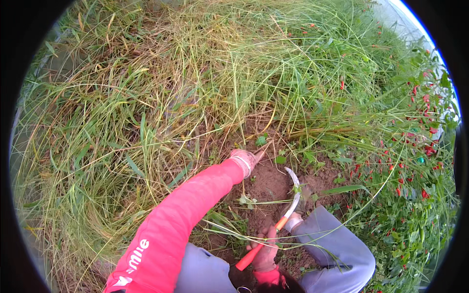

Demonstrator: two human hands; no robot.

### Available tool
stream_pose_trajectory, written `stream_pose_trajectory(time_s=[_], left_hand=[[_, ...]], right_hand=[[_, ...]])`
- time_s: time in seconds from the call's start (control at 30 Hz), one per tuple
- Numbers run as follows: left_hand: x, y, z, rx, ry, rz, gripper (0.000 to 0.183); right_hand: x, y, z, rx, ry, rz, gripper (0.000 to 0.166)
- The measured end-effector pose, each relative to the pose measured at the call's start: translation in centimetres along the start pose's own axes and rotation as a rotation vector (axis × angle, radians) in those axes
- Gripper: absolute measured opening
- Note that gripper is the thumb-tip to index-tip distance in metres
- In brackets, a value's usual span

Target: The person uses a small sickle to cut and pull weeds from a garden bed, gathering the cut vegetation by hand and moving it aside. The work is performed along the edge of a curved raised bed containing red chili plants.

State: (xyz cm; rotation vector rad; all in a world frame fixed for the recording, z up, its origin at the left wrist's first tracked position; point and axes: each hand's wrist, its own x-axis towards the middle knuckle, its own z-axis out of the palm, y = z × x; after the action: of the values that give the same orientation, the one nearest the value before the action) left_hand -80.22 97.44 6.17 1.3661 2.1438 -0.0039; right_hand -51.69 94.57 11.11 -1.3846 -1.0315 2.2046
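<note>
My right hand (266,249) grips the orange handle (250,258) of a sickle low in the view. Its curved metal blade (294,194) points up and away from me over bare brown soil (269,183). My left hand (244,158), in a pinkish glove below a red sleeve, reaches forward to the soil. It is at the base of some dry grass stems (269,144); its fingers are partly hidden, so their hold on the stems is unclear. A few long green grass blades (253,234) lie across my right hand.
Tall, tangled grass (154,91), part dry and part green, spreads ahead and to the left. Leafy plants with red chili peppers (425,193) stand along the right. My bent knee (335,238) is close beside the sickle. Pale sheeting (401,22) borders the upper right.
</note>
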Motion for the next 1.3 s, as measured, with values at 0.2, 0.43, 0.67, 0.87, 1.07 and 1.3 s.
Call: stream_pose_trajectory(time_s=[0.2,0.43,0.67,0.87,1.07,1.3], left_hand=[[2.7,0.3,2.5,-0.035,0.023,-0.033,0.034],[0.8,-3.1,4.7,-0.335,0.118,-0.046,0.036],[-0.4,-5.3,6.4,-0.173,0.074,-0.018,0.027],[-3.2,-11.3,4.2,-0.537,0.333,-0.196,0.029],[-5.3,-10.1,5.5,-0.505,0.284,-0.138,0.041],[-7.3,-12.2,2.0,-0.794,0.737,-0.251,0.038]], right_hand=[[0.1,1.2,0.1,-0.181,0.079,0.056,0.035],[6.9,-2.0,2.5,-0.466,-0.005,0.192,0.045],[11.8,1.9,2.7,-0.801,-0.060,0.149,0.042],[4.7,4.6,-4.3,-0.531,-0.030,0.061,0.044],[10.0,0.4,4.4,-0.699,-0.139,-0.021,0.046],[8.8,1.2,0.7,-0.744,-0.036,0.187,0.042]])
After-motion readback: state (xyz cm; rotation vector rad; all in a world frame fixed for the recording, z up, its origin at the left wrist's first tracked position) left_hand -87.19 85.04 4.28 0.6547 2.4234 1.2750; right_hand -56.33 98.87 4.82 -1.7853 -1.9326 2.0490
